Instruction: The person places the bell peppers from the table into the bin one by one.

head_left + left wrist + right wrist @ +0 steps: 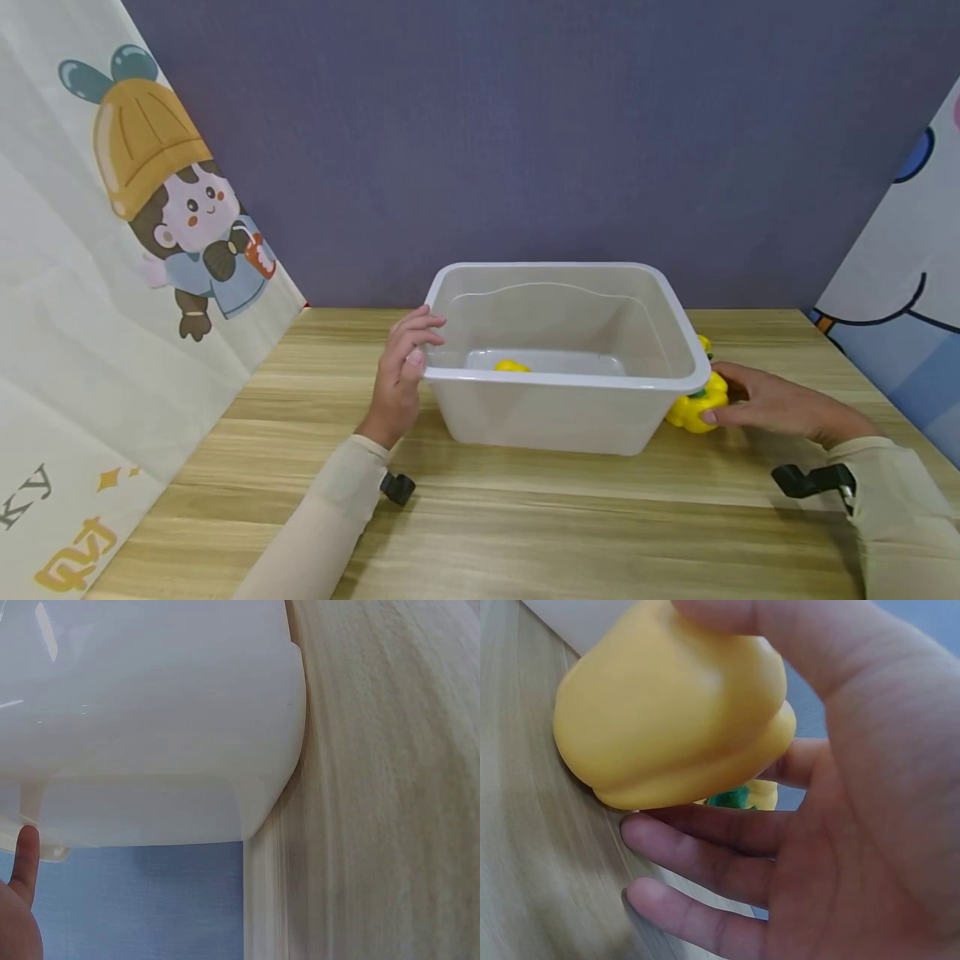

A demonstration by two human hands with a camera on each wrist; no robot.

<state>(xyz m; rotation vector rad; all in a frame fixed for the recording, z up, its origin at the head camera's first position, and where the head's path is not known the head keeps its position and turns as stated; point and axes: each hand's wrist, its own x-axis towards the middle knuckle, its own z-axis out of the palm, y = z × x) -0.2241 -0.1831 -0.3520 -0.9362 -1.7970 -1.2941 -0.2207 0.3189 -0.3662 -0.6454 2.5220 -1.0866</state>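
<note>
A pale plastic bin (540, 417) stands on the wooden table. My left hand (397, 375) grips its left rim, with fingertips over the edge; in the left wrist view one finger (26, 859) touches the bin just under the rim. Beside the bin's right wall, my right hand (780, 404) holds a yellow bell pepper (697, 410) between thumb and fingers. The right wrist view shows this pepper (667, 712) close up, partly covered by the thumb. Behind it sits another yellow pepper (705, 343), mostly hidden. Inside the bin lies a yellow object (512, 366), largely concealed by the front wall.
The wood-grain table (525, 517) extends in front of and around the bin. A dark blue-grey panel (525, 142) rises behind it. Printed white sheets hang at the left (67, 275) and right (900, 275). Black mounts sit on both wrists.
</note>
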